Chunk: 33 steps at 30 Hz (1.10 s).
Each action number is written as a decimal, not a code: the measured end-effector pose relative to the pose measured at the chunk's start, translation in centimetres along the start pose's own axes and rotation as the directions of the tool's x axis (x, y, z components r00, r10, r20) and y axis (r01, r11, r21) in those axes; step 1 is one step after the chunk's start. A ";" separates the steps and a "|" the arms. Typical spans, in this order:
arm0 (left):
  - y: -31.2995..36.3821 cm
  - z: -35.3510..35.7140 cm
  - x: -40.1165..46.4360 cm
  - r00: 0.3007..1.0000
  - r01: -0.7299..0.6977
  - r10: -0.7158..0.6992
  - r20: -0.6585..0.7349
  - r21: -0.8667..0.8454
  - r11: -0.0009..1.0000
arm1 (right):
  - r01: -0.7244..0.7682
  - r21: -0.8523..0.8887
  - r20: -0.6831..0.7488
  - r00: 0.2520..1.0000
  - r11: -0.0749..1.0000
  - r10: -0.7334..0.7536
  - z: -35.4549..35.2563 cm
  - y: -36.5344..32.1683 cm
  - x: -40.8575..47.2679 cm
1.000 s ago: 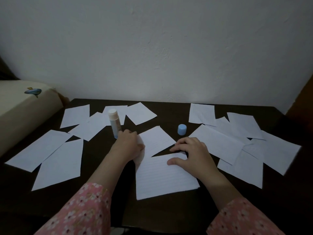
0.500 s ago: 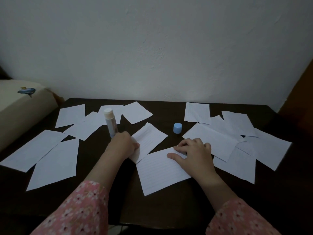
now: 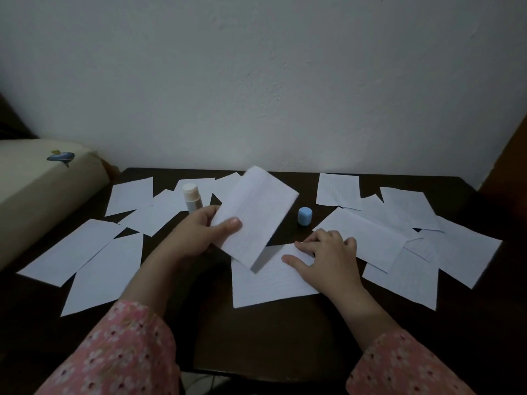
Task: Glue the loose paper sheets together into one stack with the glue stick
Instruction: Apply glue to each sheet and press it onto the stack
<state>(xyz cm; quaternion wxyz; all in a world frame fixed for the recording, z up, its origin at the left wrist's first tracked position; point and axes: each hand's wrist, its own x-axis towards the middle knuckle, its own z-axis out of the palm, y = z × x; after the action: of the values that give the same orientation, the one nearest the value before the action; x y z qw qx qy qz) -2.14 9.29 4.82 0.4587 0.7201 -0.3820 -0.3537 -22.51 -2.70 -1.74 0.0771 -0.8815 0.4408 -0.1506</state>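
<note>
Two hands: both were over the dark table [image 3: 273, 332], each coming out of a pink flowered sleeve [image 3: 119, 354].
Left hand [image 3: 199, 235]: it held a lifted sheet [image 3: 253, 215] off the table, thumb on the near face and the other fingers curled behind the paper, pinching it near its lower left edge.
Lifted sheet: it was tilted up, its far corner raised toward the wall [image 3: 256, 81], its low corner hanging above the base sheet [image 3: 268, 283] and casting a shadow there.
Right hand [image 3: 328, 255]: it lay on the upper right part of the base sheet, fingers bent at the knuckles with tips down on the paper, thumb stretched out to the left.
Base sheet: lined paper, flat on the table in front of the person, between the two forearms.
Glue stick [image 3: 192, 196]: upright and uncapped, just behind the left hand, standing at the edge of the left scattered sheets [image 3: 85, 252].
Cap [image 3: 304, 215]: light blue, standing alone on bare table, just beyond the right hand.
Left scattered sheets: several lay overlapping on the left side of the table.
Right scattered sheets [image 3: 399, 252]: more lay overlapping on the right side, the nearest edge just beside the right hand.
Cushion [image 3: 42, 189]: a cream one sat beyond the table's left end.
</note>
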 end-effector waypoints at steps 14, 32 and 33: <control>-1.9 0.3 0.8 0.989 0.127 -0.084 -0.124 0.391 0.912 | -0.049 0.165 -0.066 0.996 0.985 0.061 -0.3 0.5 0.6; -4.4 -0.4 2.3 0.863 0.272 -0.013 -0.504 0.444 0.854 | -0.064 -0.069 0.067 0.995 0.996 0.069 -0.7 -0.8 0.7; -4.6 -1.2 2.4 0.834 0.317 -0.051 -0.550 0.401 0.860 | -0.068 -0.069 0.043 0.997 0.995 0.071 -0.8 -1.0 0.7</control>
<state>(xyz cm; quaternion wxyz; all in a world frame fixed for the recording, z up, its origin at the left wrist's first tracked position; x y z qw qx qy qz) 1.04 9.00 0.52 0.3158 0.9128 -0.2448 -0.0843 -21.58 -2.67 -0.54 0.0624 -0.8710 0.4740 -0.1130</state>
